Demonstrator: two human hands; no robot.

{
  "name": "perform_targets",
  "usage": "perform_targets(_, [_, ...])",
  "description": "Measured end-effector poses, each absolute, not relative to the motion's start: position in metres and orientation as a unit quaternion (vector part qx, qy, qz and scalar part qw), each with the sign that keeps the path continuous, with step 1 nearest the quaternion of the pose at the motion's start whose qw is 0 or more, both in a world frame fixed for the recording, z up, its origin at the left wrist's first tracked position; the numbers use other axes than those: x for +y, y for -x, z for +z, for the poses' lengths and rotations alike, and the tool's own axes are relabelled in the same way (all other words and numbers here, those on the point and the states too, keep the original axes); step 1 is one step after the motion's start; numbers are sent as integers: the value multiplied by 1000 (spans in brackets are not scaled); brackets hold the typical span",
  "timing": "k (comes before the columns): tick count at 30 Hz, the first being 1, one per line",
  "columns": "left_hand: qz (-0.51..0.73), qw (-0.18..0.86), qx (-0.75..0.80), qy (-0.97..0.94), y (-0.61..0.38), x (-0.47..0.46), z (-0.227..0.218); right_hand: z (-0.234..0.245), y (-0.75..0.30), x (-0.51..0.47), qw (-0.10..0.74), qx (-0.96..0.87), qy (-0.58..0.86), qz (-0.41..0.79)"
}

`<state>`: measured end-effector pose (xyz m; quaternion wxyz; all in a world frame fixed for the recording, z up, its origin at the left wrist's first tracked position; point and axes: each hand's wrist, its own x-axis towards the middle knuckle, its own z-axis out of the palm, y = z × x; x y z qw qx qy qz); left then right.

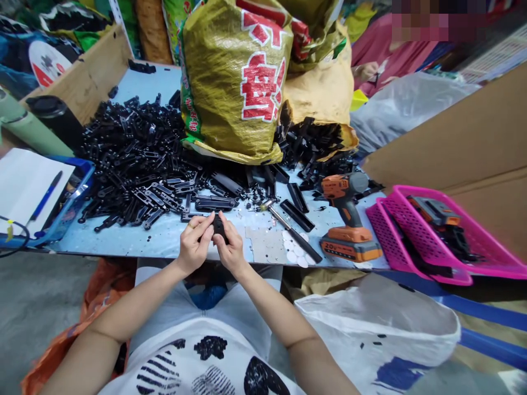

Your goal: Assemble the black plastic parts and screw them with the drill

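Observation:
At the table's front edge, my left hand and my right hand meet around a small black plastic part. Fingers and thumbs of both hands close on it, and they cover much of its shape. Just beyond my fingertips lies a longer black slotted part. A heap of black plastic pieces spreads behind and to the left. Right of my hands rests a hammer with a dark handle, near loose black strips and small metal bits.
An orange cordless drill stands on the right, beside pink baskets. A large yellow sack stands at the back. On the left are a blue tray with paper and pen, and a dark cup. Another person sits back right.

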<state>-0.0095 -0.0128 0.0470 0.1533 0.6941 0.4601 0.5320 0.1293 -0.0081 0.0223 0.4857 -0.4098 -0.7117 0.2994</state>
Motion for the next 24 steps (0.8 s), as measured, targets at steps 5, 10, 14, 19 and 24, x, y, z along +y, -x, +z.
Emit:
perform_targets(5, [548, 158, 466, -677, 12, -7, 39, 18, -117, -4, 480, -717, 414, 290])
perform_targets(10, [535, 262, 585, -550, 3, -16, 3, 5, -126, 17, 352, -777, 416, 316])
perform_targets(14, [421, 264, 647, -579, 6, -31, -10, 3, -194, 77, 281, -777, 516, 225])
perform_targets(19, [202, 98, 477, -850, 10, -20, 2, 9, -298, 178, 249, -632, 732, 64])
perform_targets(24, [85, 61, 391, -915, 4, 0, 4, 24, -324, 250, 261, -563, 783, 44])
